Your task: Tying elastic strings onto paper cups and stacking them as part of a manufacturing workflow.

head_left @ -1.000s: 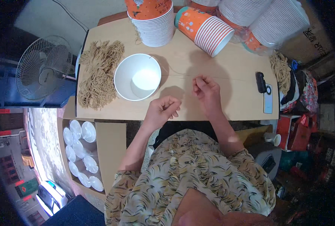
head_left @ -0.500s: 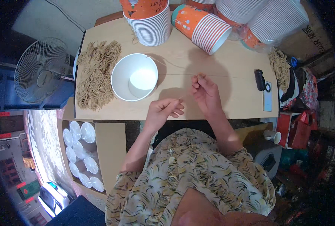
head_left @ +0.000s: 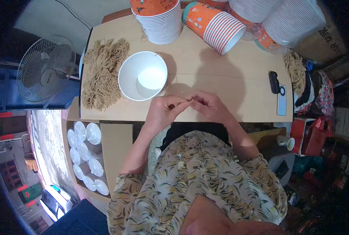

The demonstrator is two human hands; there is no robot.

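My left hand (head_left: 162,111) and my right hand (head_left: 210,106) meet fingertip to fingertip over the near edge of the table. Both are closed in a pinch, and what lies between the fingertips is too small and covered to make out. Just beyond my left hand stands a white paper bucket (head_left: 128,74), mouth tilted toward me and bare inside. A short bit of thin tan cord (head_left: 156,55) shows at its far right rim. Left of the bucket lies a heap of tan cords (head_left: 104,78).
Stacked orange-and-white paper buckets (head_left: 162,29) stand at the back; another stack (head_left: 221,29) lies on its side. A black object (head_left: 273,81) and a pale phone-like device (head_left: 281,103) lie at the right. A fan (head_left: 47,72) and a carton of clear plastic cups (head_left: 86,156) are at left.
My hands were apart and have come together, the right one moving down toward me. The cord that stretched right from the bucket's rim over the table no longer shows there. The view shifted slightly.
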